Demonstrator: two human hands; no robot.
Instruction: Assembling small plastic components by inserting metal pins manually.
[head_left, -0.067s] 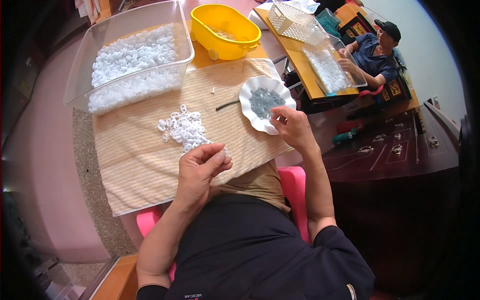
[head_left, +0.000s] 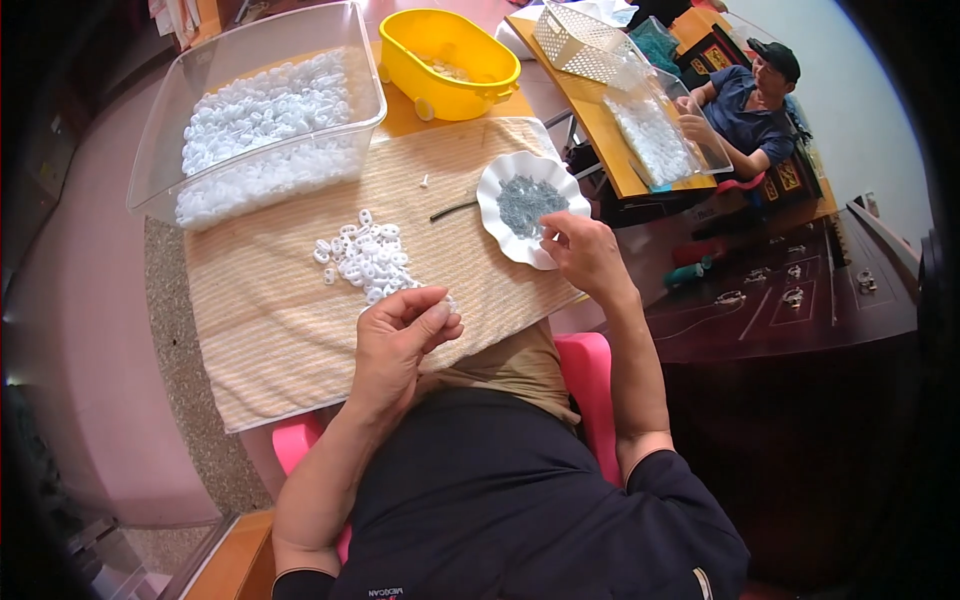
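Observation:
My left hand (head_left: 395, 335) is closed in a pinch on a small white plastic piece (head_left: 451, 303), mostly covered by the fingers. Just beyond it lies a loose pile of white oval plastic pieces with holes (head_left: 368, 262) on the striped cloth. To the right, my right hand (head_left: 583, 250) hangs over the near rim of a white scalloped dish (head_left: 493, 207). Its thumb and fingertips are pressed together, and whatever they hold is too small to make out. Tiny grey parts (head_left: 528, 204) are heaped in the dish.
A clear plastic bin (head_left: 375, 105) full of white pieces stands at the far left, beside a yellow wheeled tub (head_left: 400, 62). A thin dark stick (head_left: 453, 211) and one small white piece (head_left: 424, 181) lie on the cloth (head_left: 270, 340). Another person (head_left: 750, 110) sits at a second table, far right.

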